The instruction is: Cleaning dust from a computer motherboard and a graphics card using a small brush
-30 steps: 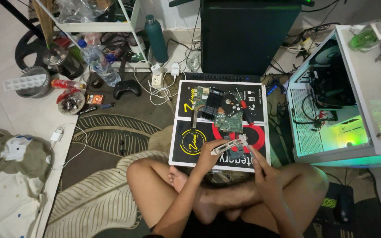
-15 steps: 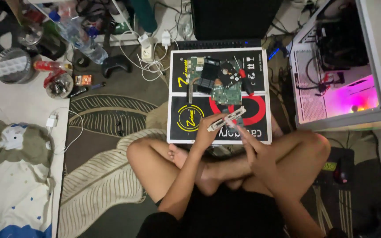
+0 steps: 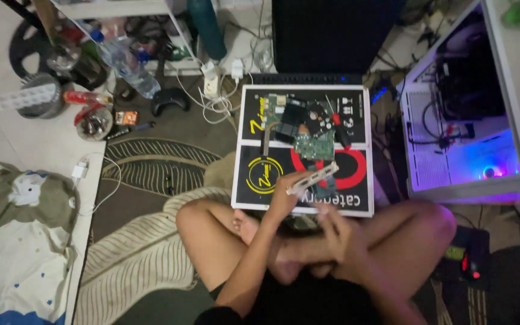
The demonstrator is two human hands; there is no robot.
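Right hand (image 3: 338,232) dropped off strip toward lap, grip unclear; left hand (image 3: 285,194) grasps silver strip (image 3: 313,178) over board's (image 3: 254,191) near edge.

a single head-worn camera looks almost straight down from above a person sitting cross-legged on the floor. it stands fairly far off, so the crossed legs fill the 6 o'clock part of the frame and the black printed board (image 3: 303,150) lies just past the knees toward 12 o'clock. a white open computer case (image 3: 452,144) sits at 3 o'clock, a water bottle (image 3: 123,60) at 10 o'clock. the light is dim, so small parts are probably unreadable.
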